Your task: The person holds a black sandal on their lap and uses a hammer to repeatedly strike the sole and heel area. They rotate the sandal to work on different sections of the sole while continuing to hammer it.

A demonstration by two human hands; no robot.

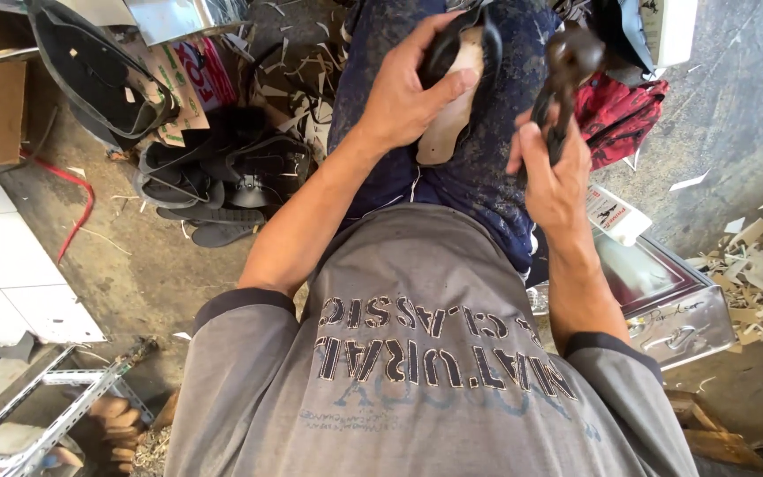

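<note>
Over on your left, the floor (143, 265) carries a heap of dark shoe uppers (214, 172) and loose black soles (209, 231), none of them joined to anything yet, with a big black curved sheet (90, 71) and some printed card behind them. White tiles (11, 265) and a grey metal frame (55, 402) sit at the near left corner.

Moving in, your left hand (408, 93) is closed around a shoe piece (452, 97) resting on your lap (a pale insole face with a black upper wrapped over its edge), thumb pressed along the pale side. The black material looks pulled over only part of the rim, so I'd judge the shaping of this one is under way, not finished; how far round it is fixed I cannot tell, since your palm hides much of it.

Just to the right, your right hand (554, 172) has its grip clamped on the handles of dark pincers (567, 71), the head raised beside the shoe piece and not touching it.

Further right lie a red cloth (615, 119), a shiny metal box (673, 309) and a scatter of pale offcuts (757, 283), which suggests cutting is already done for some pieces.
</note>
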